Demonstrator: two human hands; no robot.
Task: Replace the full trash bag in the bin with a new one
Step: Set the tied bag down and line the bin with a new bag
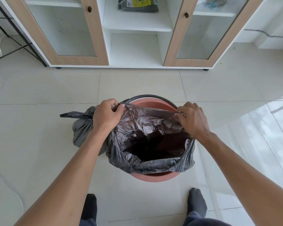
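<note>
Over tiles (pixel 137 82), left hand (pixel 107 112) and right hand (pixel 193 119) pinch bag (pixel 153 126) rim.

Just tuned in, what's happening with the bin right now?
A person stands over the reddish bin, fitting a new black bag into it. The left hand and right hand each pinch the bag's far edge, holding its mouth open near the bin's far rim, which is not yet covered. The near edge hangs over the near rim. The tied full bag lies on the floor to the left of the bin.
</note>
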